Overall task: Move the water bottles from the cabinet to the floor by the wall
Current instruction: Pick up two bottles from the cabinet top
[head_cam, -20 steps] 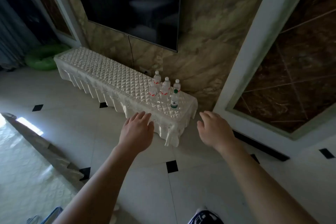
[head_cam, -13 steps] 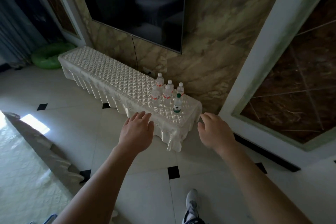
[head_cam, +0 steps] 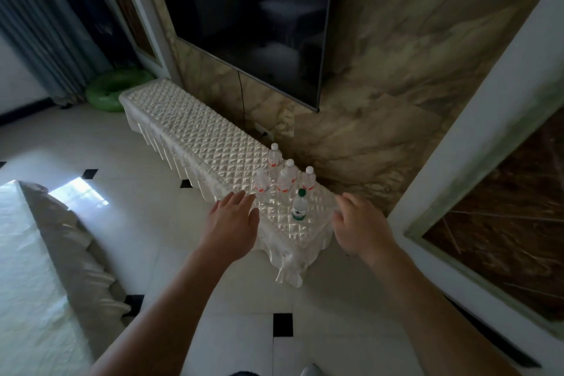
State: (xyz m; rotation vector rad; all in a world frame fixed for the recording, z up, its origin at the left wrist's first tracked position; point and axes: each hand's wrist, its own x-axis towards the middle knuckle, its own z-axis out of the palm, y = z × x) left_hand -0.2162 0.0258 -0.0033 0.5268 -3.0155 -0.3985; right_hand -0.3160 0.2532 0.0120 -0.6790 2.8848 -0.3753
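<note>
We see five bottles (head_cam: 284,181) standing upright at the near end of the cabinet (head_cam: 198,137), close to the wall. The left hand (head_cam: 232,220) and right hand (head_cam: 360,229) hover either side, fingers relaxed, holding nothing. The green-capped bottle (head_cam: 299,206) stands between them, untouched.

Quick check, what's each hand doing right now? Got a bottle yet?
Left hand: open, holding nothing.
Right hand: open, loosely relaxed, holding nothing.
</note>
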